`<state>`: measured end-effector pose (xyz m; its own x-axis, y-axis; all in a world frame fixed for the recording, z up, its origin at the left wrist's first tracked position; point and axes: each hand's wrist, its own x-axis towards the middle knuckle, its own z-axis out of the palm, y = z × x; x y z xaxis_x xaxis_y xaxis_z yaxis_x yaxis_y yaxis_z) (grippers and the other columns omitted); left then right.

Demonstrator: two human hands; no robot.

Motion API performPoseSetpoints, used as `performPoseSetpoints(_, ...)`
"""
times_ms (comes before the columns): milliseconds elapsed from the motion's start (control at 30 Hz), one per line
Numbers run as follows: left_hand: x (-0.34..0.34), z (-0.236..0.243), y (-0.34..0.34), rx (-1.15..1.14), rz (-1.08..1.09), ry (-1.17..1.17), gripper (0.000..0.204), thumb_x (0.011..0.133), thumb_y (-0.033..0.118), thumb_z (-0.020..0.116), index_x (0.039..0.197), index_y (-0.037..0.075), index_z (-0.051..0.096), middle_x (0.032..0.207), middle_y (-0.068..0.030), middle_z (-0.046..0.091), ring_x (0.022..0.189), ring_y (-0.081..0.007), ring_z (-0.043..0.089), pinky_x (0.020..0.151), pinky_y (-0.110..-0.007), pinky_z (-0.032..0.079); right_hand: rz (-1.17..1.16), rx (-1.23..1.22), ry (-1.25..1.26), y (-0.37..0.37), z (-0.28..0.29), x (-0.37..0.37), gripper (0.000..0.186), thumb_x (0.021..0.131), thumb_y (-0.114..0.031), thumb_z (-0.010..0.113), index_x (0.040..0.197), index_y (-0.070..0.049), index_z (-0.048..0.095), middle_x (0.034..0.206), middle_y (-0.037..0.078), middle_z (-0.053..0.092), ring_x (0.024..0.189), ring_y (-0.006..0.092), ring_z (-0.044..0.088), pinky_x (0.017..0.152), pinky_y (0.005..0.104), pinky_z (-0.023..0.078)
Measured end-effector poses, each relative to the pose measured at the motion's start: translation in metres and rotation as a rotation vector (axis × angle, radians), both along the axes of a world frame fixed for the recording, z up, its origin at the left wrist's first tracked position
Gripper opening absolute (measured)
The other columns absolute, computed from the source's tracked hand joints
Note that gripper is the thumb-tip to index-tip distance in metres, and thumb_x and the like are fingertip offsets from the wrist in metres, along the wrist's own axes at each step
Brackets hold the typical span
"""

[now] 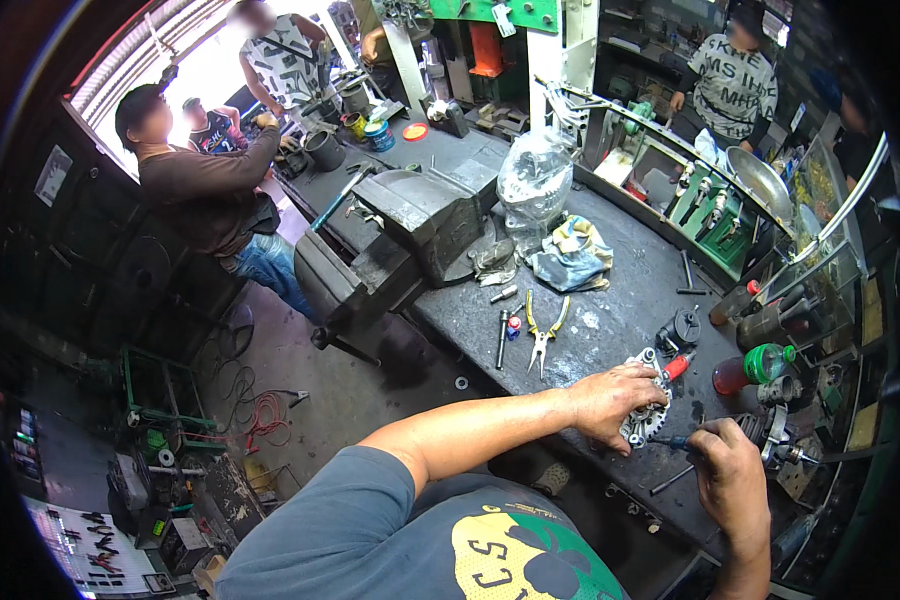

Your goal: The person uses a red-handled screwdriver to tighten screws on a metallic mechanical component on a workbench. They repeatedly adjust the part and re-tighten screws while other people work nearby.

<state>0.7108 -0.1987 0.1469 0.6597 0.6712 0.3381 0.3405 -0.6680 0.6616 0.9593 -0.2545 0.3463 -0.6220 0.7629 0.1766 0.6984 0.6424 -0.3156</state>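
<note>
My left hand (615, 400) grips a silver metal housing (651, 420) with bolt lugs, lying on the dark bench (590, 330). In my right hand (720, 465) is a dark blue handled tool (678, 442), its shaft reaching the housing. A red-handled tool (678, 365) and a black round part (678, 331) sit just beyond. Yellow-handled pliers (541, 340), a dark cylindrical bar (502, 338) and a small red and blue item (514, 326) lie left of these. A metal rod (670, 481) is near my right hand; another metal assembly (778, 430) sits to the right.
A large vise (420, 230) occupies the bench's left, beside a plastic bag (530, 185) and rag (572, 255). Bottles (750, 370) and green trays (710, 215) line the right. Several people stand beyond, including one in a brown top (185, 185). Cables (265, 415) lie on the floor.
</note>
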Motion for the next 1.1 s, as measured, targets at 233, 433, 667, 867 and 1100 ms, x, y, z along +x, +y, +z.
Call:
performPoseSetpoints(233,-0.002,0.022,-0.001,0.095,0.065,0.185,0.121,0.060,0.049,0.108,0.161,0.007,0.057,0.170,-0.0269,0.049,0.161,-0.0520,0.042,0.134,-0.066,0.031,-0.177,-0.116,-0.098,0.002,0.007,0.004,0.051,0.089,-0.019,0.092,0.131,-0.004,0.068,0.124,0.023,0.069,0.102,0.0462,0.073,0.083,0.0535,0.060)
performPoseSetpoints(433,-0.003,0.027,-0.016,0.013,0.141,0.261,0.119,0.062,0.043,0.108,0.164,0.009,0.055,0.174,-0.0233,0.047,0.165,-0.0567,0.034,0.134,-0.062,0.039,-0.251,0.074,-0.142,-0.004,-0.020,0.010,0.035,0.098,-0.032,0.087,0.101,-0.005,0.065,0.103,0.016,0.066,0.083,0.0386,0.077,0.069,0.0493,0.063)
performPoseSetpoints(667,-0.006,0.017,-0.012,0.042,0.099,0.244,0.116,0.062,0.040,0.107,0.162,0.010,0.058,0.171,-0.0246,0.052,0.162,-0.0588,0.039,0.132,-0.060,0.042,-0.055,-0.079,0.026,-0.006,-0.009,0.022,0.033,0.096,-0.026,0.089,0.115,-0.005,0.072,0.106,0.016,0.068,0.092,0.0412,0.075,0.077,0.0511,0.062)
performPoseSetpoints(867,-0.002,0.022,-0.013,0.039,0.099,0.247,0.114,0.064,0.043,0.106,0.162,0.011,0.058,0.171,-0.0223,0.052,0.162,-0.0579,0.038,0.132,-0.060,0.042,-0.238,-0.070,-0.144,-0.011,-0.019,0.009,0.029,0.104,-0.031,0.079,0.107,-0.005,0.067,0.095,0.016,0.068,0.084,0.0399,0.077,0.075,0.0517,0.064)
performPoseSetpoints(1100,-0.004,0.018,-0.012,0.041,0.108,0.260,0.114,0.064,0.045,0.106,0.161,0.010,0.059,0.172,-0.0219,0.052,0.163,-0.0576,0.038,0.132,-0.060,0.042,-0.232,-0.106,-0.267,-0.002,-0.005,0.007,0.040,0.100,-0.033,0.083,0.118,0.000,0.069,0.108,0.020,0.068,0.092,0.0393,0.079,0.077,0.0506,0.066)
